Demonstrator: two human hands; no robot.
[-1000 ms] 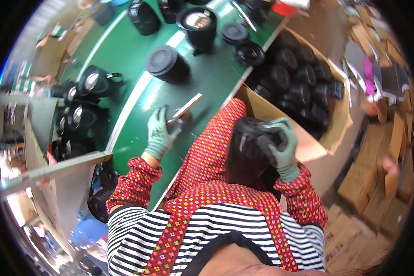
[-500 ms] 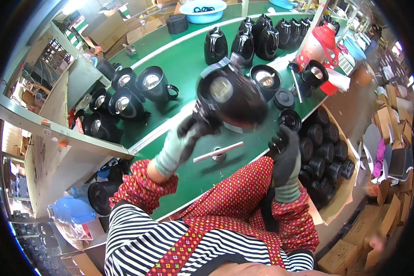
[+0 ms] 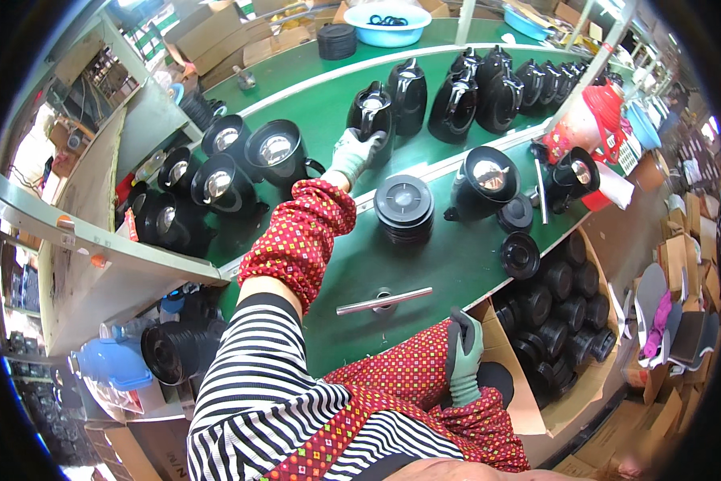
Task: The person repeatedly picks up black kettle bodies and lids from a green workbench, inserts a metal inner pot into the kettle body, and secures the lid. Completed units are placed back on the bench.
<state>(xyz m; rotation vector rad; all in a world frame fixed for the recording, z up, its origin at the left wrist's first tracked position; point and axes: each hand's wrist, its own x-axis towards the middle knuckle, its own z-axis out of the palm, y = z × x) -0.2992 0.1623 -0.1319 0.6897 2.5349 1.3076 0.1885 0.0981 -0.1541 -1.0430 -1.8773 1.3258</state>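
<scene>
Left hand [image 3: 352, 156], gloved in grey-green, arm in a red patterned sleeve stretched forward over the green surface [image 3: 424, 256]: fingers closed on the black kettle [image 3: 370, 112] that stands upright on the far lane of the surface, at the near end of a row of like black kettles [image 3: 488, 80].

Right hand [image 3: 463, 353], gloved alike, low at the near edge of the surface, beside the cardboard box [image 3: 569, 385]: fingers point up, partly curled; whether it grips anything cannot be told.

Kettle bodies, open-topped, black with shiny metal floors [image 3: 276, 148]: a cluster at the left of the surface, close together.

Stack of round black lids [image 3: 404, 208]: just right of the outstretched sleeve, on the near lane.

One open kettle body [image 3: 484, 180]: right of the stack, a loose black lid [image 3: 521, 255] nearer to the person.

Metal bar [image 3: 384, 301]: lies flat on the near lane, between the two hands.

Cardboard box: holds rows of black round parts, at the right below the surface edge.

Blue basin [image 3: 388, 20]: far end, with black rings inside.

Red container [image 3: 597, 120]: far right of the surface.
</scene>
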